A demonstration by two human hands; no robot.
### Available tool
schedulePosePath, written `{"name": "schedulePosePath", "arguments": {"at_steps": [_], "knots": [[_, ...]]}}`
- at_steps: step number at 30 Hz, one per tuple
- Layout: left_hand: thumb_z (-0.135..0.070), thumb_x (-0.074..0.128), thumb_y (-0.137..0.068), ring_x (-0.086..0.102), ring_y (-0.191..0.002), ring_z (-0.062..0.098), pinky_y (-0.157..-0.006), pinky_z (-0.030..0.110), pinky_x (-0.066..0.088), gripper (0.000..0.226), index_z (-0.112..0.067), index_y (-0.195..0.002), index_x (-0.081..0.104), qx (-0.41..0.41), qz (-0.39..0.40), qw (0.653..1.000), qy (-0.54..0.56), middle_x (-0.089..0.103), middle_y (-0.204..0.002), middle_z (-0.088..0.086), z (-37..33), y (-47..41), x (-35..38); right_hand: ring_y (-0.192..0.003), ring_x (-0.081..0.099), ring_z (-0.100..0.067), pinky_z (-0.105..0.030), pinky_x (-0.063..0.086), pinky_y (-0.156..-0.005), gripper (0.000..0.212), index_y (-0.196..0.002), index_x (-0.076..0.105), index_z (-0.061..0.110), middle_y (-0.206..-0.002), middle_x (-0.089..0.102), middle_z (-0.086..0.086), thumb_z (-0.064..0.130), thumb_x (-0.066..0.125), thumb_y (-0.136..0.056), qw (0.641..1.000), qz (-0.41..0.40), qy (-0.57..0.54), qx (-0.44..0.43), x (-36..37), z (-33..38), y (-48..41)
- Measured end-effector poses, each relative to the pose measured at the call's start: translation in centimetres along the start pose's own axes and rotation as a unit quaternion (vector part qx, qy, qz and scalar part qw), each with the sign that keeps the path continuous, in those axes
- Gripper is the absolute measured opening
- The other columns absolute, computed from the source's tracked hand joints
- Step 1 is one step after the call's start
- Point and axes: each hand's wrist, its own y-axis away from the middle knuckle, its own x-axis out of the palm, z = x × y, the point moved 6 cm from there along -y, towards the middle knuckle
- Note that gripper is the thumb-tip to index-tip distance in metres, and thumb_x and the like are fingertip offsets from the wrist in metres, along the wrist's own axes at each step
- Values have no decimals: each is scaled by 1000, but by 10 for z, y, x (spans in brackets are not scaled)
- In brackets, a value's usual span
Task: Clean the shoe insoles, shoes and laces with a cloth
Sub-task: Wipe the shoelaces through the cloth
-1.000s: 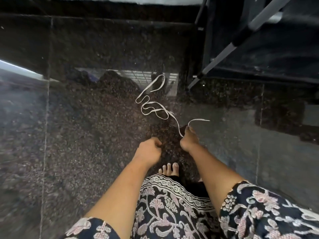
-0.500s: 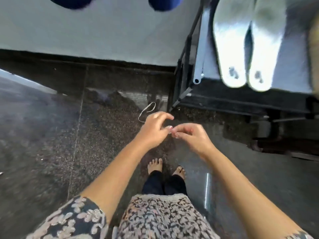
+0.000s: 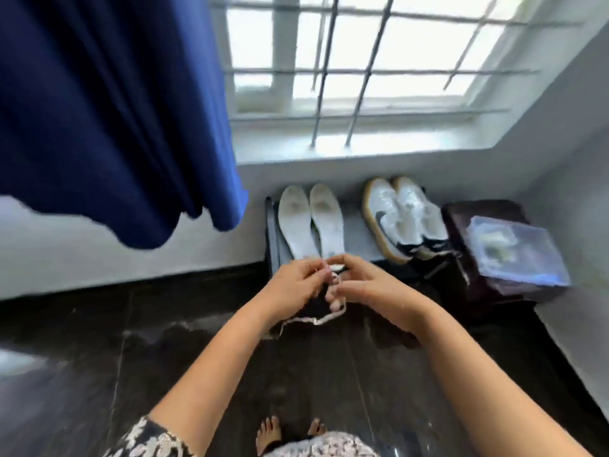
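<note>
A white shoelace point(image 3: 315, 319) hangs in a loop between my two hands, held up in front of me. My left hand point(image 3: 293, 285) pinches one part of it and my right hand point(image 3: 365, 285) grips the other, fingers curled round it. Beyond the hands, two white insoles point(image 3: 311, 222) lie side by side on a low dark rack point(image 3: 272, 245) under the window. A pair of white shoes point(image 3: 400, 219) with tan soles and dark marks stands to the right of the insoles. No cloth shows clearly.
A dark blue curtain point(image 3: 115, 120) hangs at the upper left. A dark stool point(image 3: 478, 275) with a clear plastic box point(image 3: 514, 255) on it stands at the right by the wall. The floor point(image 3: 99, 357) is dark polished stone. My bare feet point(image 3: 290, 433) show at the bottom.
I have stood up from the floor with the lace; the view rose from the floor to the rack and window. Both hands now hold the lace, gathered between them.
</note>
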Motion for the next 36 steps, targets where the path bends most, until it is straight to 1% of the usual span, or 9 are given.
{"name": "schedulePosePath", "arguments": {"at_steps": [6, 12, 15, 19, 22, 25, 27, 30, 36], "knots": [[-24, 51, -96, 39, -46, 3, -48, 19, 31, 31, -25, -67, 61, 70, 18, 997, -40, 50, -49, -11, -89, -23, 14, -46, 41, 3, -9, 31, -46, 18, -85, 67, 9, -48, 50, 17, 14, 53, -94, 960, -192, 165, -117, -64, 59, 50], [-20, 44, -96, 45, -40, 3, -39, 11, 35, 24, -10, -79, 58, 41, 92, 946, 307, 55, -54, -6, -155, -45, 55, -59, 46, -6, -25, 37, -61, 24, -72, 64, 18, -63, 57, 1, 11, 55, -93, 917, -307, 145, -211, -134, 82, 76], [-18, 45, -96, 66, -58, 9, -52, 17, 51, 23, -8, -82, 60, 60, 10, 896, 440, 66, -63, -3, -182, -69, 78, -57, 47, 0, -26, 38, -63, 33, -65, 59, 33, -56, 56, 18, 17, 54, -93, 906, -312, 164, -236, -153, 90, 78], [-14, 47, -97, 71, -78, 17, -62, 21, 56, 19, -7, -84, 60, 78, -151, 830, 531, 72, -73, 4, -207, -117, 101, -59, 48, -4, -27, 40, -63, 25, -72, 56, 28, -60, 54, 12, 17, 52, -94, 893, -257, 295, -224, -183, 99, 86], [-15, 53, -95, 70, -83, 17, -68, 25, 54, 17, -17, -80, 60, 127, -308, 901, 278, 71, -76, -1, -220, -144, 106, -56, 46, -7, -25, 37, -57, 20, -75, 59, 21, -64, 58, 1, 20, 53, -94, 883, -181, 367, -228, -218, 111, 106], [-16, 56, -93, 68, -71, 12, -66, 27, 53, 19, -15, -76, 65, 107, -241, 965, 16, 70, -72, 0, -245, -158, 147, -56, 51, -5, -24, 41, -55, 18, -76, 63, 16, -63, 61, 4, 15, 56, -92, 860, -214, 380, -263, -277, 139, 124], [-11, 52, -94, 67, -65, 13, -71, 30, 57, 22, -7, -77, 66, 45, -134, 988, 64, 68, -66, 5, -257, -158, 179, -64, 59, -14, -37, 48, -64, 15, -80, 66, 12, -69, 67, -2, 15, 55, -89, 852, -251, 368, -276, -314, 142, 126], [-7, 45, -97, 66, -60, 14, -63, 24, 57, 25, -3, -80, 63, 3, -32, 966, 256, 63, -60, 4, -274, -153, 196, -77, 64, -21, -46, 50, -76, 16, -82, 67, 15, -78, 69, -5, 20, 53, -88, 905, -240, 234, -261, -336, 118, 114], [-4, 42, -97, 66, -55, 8, -57, 15, 55, 28, 3, -81, 64, 12, -127, 898, 422, 69, -63, 5, -280, -166, 207, -56, 46, 1, -18, 38, -60, 32, -69, 58, 27, -70, 53, 11, 12, 49, -95, 941, -130, 194, -245, -318, 88, 121]]}}
